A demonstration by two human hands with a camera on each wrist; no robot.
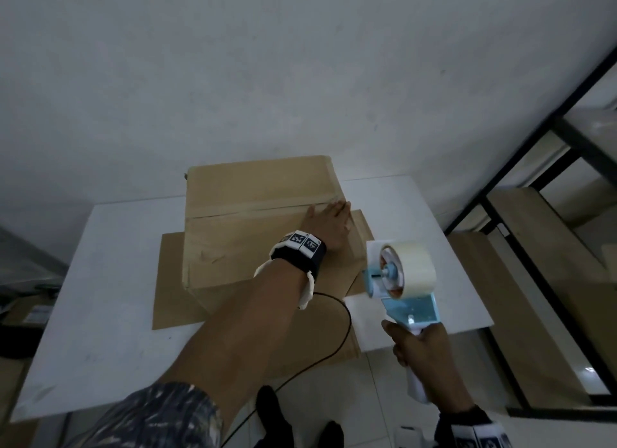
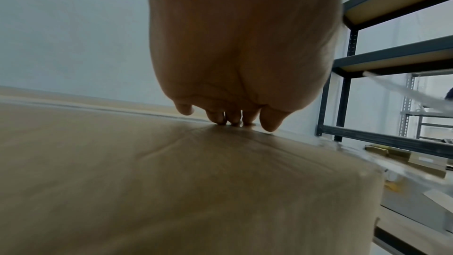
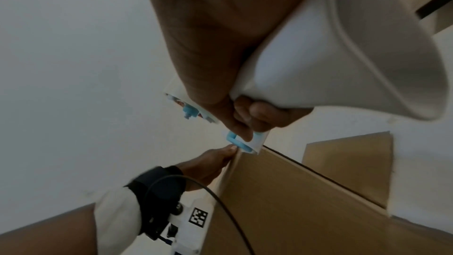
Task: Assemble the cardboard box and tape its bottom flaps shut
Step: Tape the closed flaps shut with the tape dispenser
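1. The cardboard box [image 1: 253, 233] stands assembled on the white bench [image 1: 110, 280], its bottom flaps folded shut and facing up.
2. A tape strip [image 1: 267, 207] appears to cover the centre seam.
3. The left hand [image 1: 329, 225] lies flat, fingers straight, pressing the seam's right end.
4. The right hand [image 1: 424, 357] grips the tape dispenser [image 1: 397, 277], held clear of the box; probably only smoothing is left.

The box [image 1: 247, 233] is matt brown cardboard, creased near the left hand [image 1: 329, 227], with a faintly glossy tape strip [image 1: 267, 208] along its seam. The dispenser [image 1: 397, 280] is smooth blue and white plastic holding a glossy roll [image 1: 414, 267]. The table [image 1: 110, 280] looks smooth matt white; the shelf [image 2: 392, 59] is dark metal with wood boards.
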